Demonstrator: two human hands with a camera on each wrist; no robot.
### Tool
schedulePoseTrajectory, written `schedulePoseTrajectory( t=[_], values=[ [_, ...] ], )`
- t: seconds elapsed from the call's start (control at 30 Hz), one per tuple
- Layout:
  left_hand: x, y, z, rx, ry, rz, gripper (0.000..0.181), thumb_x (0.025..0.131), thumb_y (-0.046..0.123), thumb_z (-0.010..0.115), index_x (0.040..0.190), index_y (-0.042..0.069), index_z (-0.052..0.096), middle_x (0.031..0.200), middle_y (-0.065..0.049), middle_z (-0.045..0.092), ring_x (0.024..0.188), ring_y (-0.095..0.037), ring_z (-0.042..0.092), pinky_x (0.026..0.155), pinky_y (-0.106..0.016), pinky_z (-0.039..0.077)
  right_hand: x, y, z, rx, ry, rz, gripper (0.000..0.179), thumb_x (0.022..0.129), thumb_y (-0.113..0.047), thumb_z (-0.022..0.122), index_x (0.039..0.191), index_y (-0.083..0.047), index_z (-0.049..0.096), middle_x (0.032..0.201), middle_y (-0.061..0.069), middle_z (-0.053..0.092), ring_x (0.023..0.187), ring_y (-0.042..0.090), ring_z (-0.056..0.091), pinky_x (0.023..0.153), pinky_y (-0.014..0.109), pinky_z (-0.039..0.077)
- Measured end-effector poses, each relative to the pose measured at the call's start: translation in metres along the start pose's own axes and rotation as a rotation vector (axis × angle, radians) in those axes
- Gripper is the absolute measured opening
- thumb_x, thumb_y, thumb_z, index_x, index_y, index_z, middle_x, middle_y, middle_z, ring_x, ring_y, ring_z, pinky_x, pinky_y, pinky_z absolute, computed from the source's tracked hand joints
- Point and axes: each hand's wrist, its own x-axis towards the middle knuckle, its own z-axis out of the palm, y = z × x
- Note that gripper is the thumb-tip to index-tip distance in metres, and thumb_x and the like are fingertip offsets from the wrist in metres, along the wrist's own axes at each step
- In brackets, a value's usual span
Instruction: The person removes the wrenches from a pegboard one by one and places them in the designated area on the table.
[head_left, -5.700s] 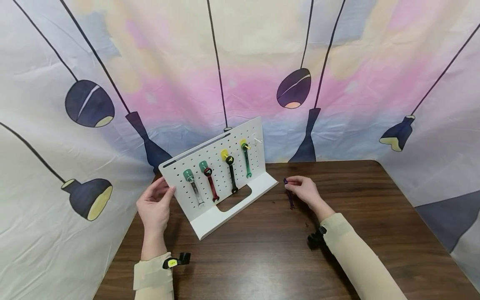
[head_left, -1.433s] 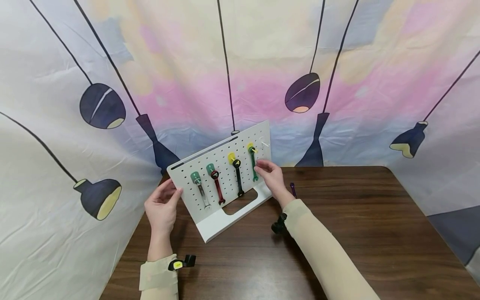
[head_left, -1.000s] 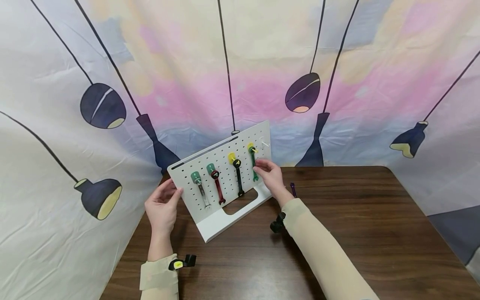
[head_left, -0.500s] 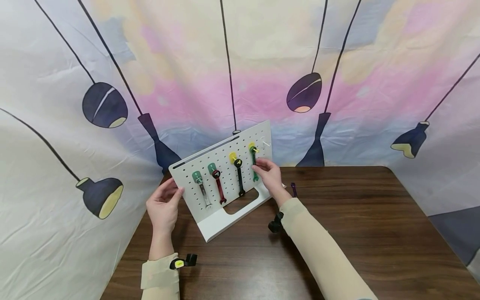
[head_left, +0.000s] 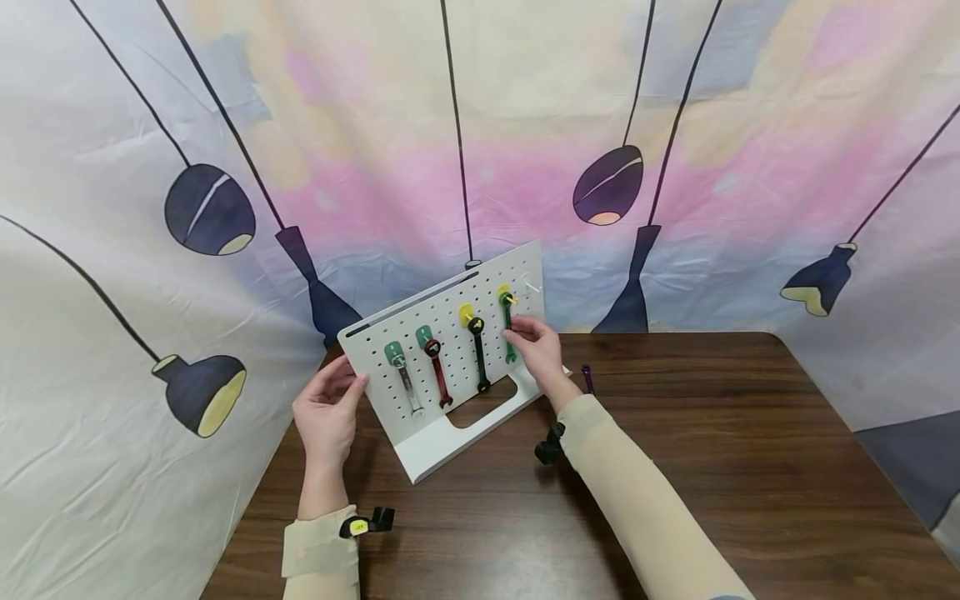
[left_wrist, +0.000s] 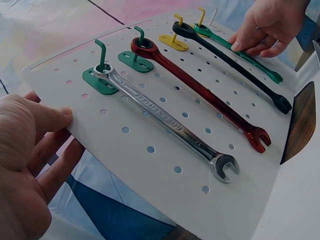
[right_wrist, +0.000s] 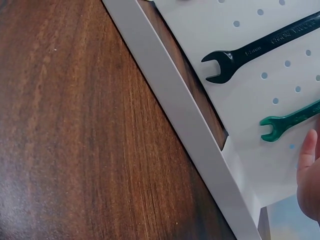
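A white pegboard (head_left: 409, 429) stands tilted on the table, and my left hand (head_left: 326, 412) pinches its left edge, thumb in front and fingers behind. Four-peg row aside, several combination wrenches hang on it by their ring ends: a chrome wrench (left_wrist: 160, 115), a red wrench (left_wrist: 200, 92), a black wrench (left_wrist: 235, 65) and a green wrench (left_wrist: 215, 38). My right hand (head_left: 542, 350) is at the green wrench, thumb and fingers pinching its shaft. In the right wrist view the green wrench's open end (right_wrist: 275, 129) lies close against the board.
A purple wrench (head_left: 587, 379) lies on the brown table (head_left: 712, 433), partly hidden behind my right wrist. A bare white peg (head_left: 532, 287) sticks out at the board's upper right. A patterned cloth (head_left: 360, 125) hangs behind the table.
My right hand has let go of the purple wrench on the table and moved left to the green wrench. Over the last second both hands stay almost still; my left hand keeps its grip.
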Motion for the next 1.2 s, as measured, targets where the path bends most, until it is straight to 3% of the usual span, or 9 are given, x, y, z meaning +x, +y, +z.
schedulePoseTrajectory(
  t=[0.3, 1.2],
  values=[
    [0.0009, -0.0029, 0.0004, -0.018, -0.003, 0.002, 0.036, 0.089, -0.010, 0.082, 0.124, -0.004, 0.076, 0.099, 0.008, 0.077, 0.084, -0.007, 0.073, 0.067, -0.016, 0.055, 0.0002, -0.0032, 0.0025, -0.023, 0.020, -0.007, 0.029, 0.093, -0.008, 0.084, 0.121, -0.002, 0.075, 0.116, 0.010, 0.074, 0.106, 0.023, 0.067, 0.092, 0.030, 0.055],
    [0.0014, -0.0032, -0.0001, -0.015, 0.000, -0.002, 0.035, 0.090, -0.010, 0.082, 0.124, -0.004, 0.077, 0.099, 0.009, 0.077, 0.084, -0.007, 0.073, 0.065, -0.016, 0.054, -0.0032, -0.0040, 0.0021, -0.101, -0.006, -0.024, 0.027, 0.096, -0.012, 0.082, 0.120, -0.003, 0.072, 0.113, 0.010, 0.070, 0.108, 0.026, 0.065, 0.097, 0.039, 0.054]
  ],
)
